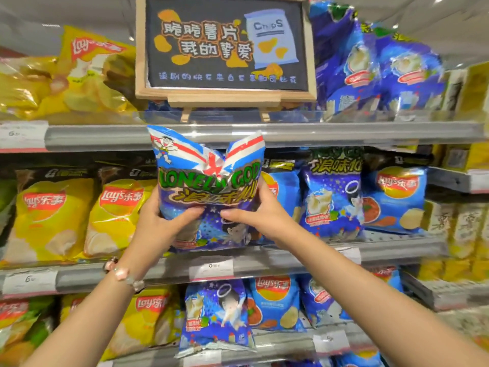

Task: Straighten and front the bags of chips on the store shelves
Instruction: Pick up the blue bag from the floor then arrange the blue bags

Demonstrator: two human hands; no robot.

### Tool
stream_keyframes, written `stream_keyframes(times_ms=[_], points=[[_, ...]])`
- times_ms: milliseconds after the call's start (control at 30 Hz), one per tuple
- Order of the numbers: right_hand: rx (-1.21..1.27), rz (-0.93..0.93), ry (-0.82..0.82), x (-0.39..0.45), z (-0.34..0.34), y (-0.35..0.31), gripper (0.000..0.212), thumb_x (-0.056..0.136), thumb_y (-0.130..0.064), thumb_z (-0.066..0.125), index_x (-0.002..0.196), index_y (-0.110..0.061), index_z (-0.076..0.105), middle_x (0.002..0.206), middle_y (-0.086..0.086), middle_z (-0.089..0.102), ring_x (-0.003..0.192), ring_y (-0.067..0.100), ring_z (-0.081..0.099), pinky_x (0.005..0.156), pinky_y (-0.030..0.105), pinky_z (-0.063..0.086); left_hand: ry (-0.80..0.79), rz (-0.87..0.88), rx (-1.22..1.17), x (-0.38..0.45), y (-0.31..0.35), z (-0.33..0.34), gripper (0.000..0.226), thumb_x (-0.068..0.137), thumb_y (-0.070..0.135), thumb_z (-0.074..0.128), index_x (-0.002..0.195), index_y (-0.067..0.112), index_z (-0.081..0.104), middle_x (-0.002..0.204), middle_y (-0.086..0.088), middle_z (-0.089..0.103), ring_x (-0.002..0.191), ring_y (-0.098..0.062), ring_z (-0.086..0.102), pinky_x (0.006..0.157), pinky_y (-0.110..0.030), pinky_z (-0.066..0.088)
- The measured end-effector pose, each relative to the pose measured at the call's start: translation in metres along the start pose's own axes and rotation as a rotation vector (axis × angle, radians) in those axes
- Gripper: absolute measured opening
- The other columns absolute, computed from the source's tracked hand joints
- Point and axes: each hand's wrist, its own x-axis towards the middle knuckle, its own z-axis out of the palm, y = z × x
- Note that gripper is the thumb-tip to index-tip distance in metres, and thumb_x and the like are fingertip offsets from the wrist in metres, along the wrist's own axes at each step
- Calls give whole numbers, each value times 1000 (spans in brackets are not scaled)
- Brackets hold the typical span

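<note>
Left hand [164,221], right hand [260,211] grip blue chip bag [206,178] (top crumpled) before middle shelf [291,263].

This is a shop, in its snack aisle. Grey metal shelves [264,133] run in tiers, each with a clear front strip holding paper price tags [211,268]. The tiers are packed with many identical bags in rows: yellow Lay's chip bags [50,215] on the left, blue Lay's bags [394,200] and blue Lonely God bags [333,197] on the right. On the top shelf stands a small wooden-framed chalkboard sign [225,46] with a drawn chip bag and Chinese lettering.
</note>
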Motion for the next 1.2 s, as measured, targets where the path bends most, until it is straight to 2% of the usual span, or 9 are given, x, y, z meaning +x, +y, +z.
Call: stream_keyframes(times_ms=[133,233,367,467,633,767,900,1033,1200], points=[[87,-22,-3,-16,-21,-11,72,69,-14,80,130,-21,41,124,-6,58,110,1,58,92,18,46,-25,-2,-82,1,22,17,61,55,39,85,99,10,56,74,17,69,65,4,61,57,-13,48],[84,-19,-3,-32,-43,-18,57,76,-8,73,120,-26,43,115,-11,59,100,-6,58,89,15,44,-118,-58,-153,0,33,34,65,47,59,86,88,18,55,65,15,62,55,3,53,50,-13,42],[126,1,117,-49,-77,-29,43,83,-27,51,125,-23,39,118,-5,54,107,1,54,91,14,42,-115,-77,-137,-4,36,58,49,52,49,85,91,30,64,80,12,71,68,-3,62,58,-19,48],[25,46,284,-54,-106,-21,35,99,-20,44,133,-12,43,131,10,52,120,22,51,96,24,39,-121,-70,-116,-7,36,72,44,57,35,85,95,30,64,90,15,73,78,0,66,64,-18,52],[-251,20,510,-64,-164,6,57,86,-2,64,137,-8,39,128,7,49,113,16,49,98,24,39,-128,-49,-132,-16,38,95,34,64,26,74,96,29,64,92,19,72,81,5,66,67,-12,51],[-501,35,659,-68,-215,23,72,79,-13,74,140,-9,37,141,10,43,130,23,41,101,20,31,-149,-85,-162,-16,39,118,34,63,28,75,96,28,64,92,16,73,81,2,67,65,-13,51],[-765,145,768,-68,-257,39,85,76,-27,77,145,-12,30,148,13,31,137,28,30,110,36,26,-150,-110,-171,-16,35,144,36,64,32,76,97,34,65,97,14,73,86,-1,68,67,-14,52],[-751,301,783,-66,-285,60,100,71,-34,81,149,-19,20,152,13,23,137,29,30,105,40,33,-126,-137,-166,-15,29,162,40,60,35,77,99,32,64,95,13,73,83,-1,68,66,-15,52],[-554,242,670,-60,-304,76,104,69,-29,83,150,-23,17,146,10,35,128,27,43,97,32,38,-89,-137,-167,-15,27,173,37,61,32,76,96,29,64,91,13,74,79,1,68,64,-13,51]])
